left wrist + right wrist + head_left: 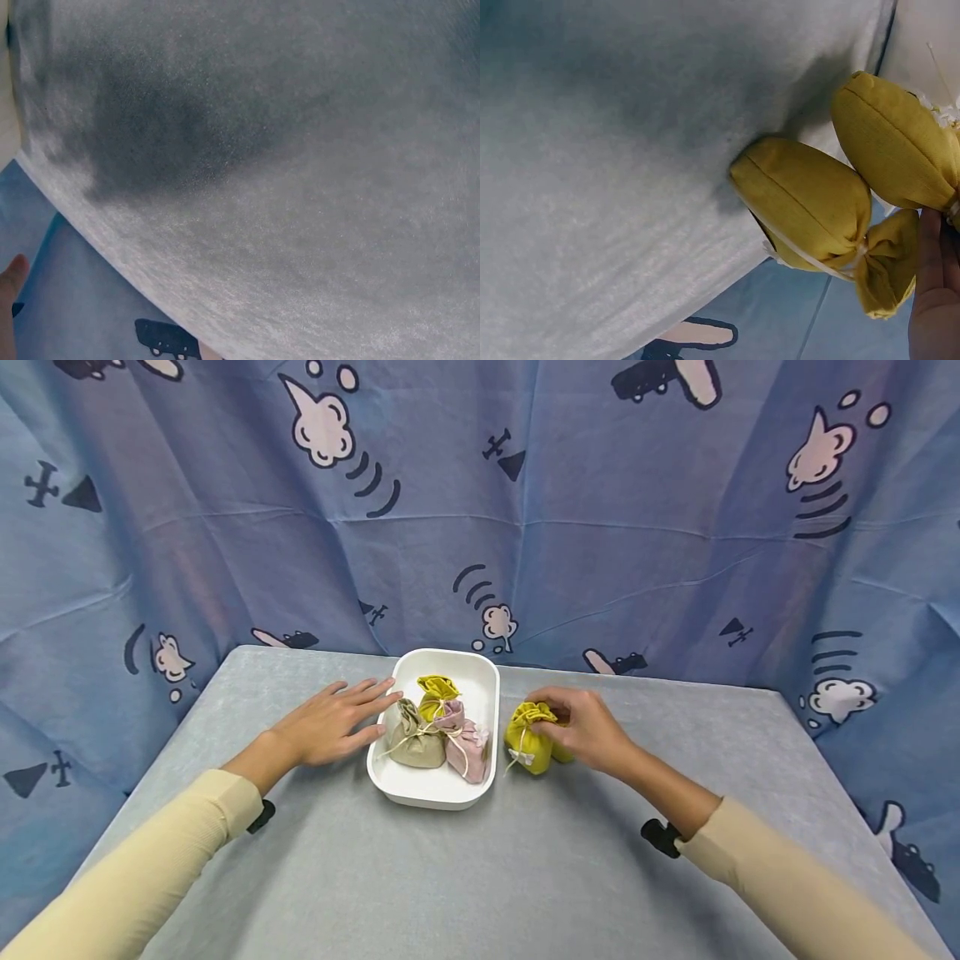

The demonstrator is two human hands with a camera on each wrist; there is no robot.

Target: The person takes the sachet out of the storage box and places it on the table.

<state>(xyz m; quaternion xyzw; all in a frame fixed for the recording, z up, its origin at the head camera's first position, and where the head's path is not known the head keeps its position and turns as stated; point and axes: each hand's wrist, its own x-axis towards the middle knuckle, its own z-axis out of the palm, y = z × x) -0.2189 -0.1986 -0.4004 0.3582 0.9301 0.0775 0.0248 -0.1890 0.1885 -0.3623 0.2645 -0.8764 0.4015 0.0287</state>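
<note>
My right hand (588, 727) pinches the gathered top of a yellow drawstring pouch (528, 747) just right of the white tray (435, 796). A second yellow pouch (802, 202) stands on the table close beside it, mostly covered by the right hand in the head view. My left hand (330, 722) has its fingers stretched out, fingertips at the tray's left rim. Inside the tray sit a grey-beige pouch (416, 747), a pink pouch (467, 752) and another yellow pouch (437, 693). Only a fingertip of the left hand shows at the left wrist view's edge.
A grey cloth-covered table (390, 877) lies under everything. Behind it hangs a blue patterned curtain (600, 527), close to the table's far edge. The tray stands near that far edge, between the two hands.
</note>
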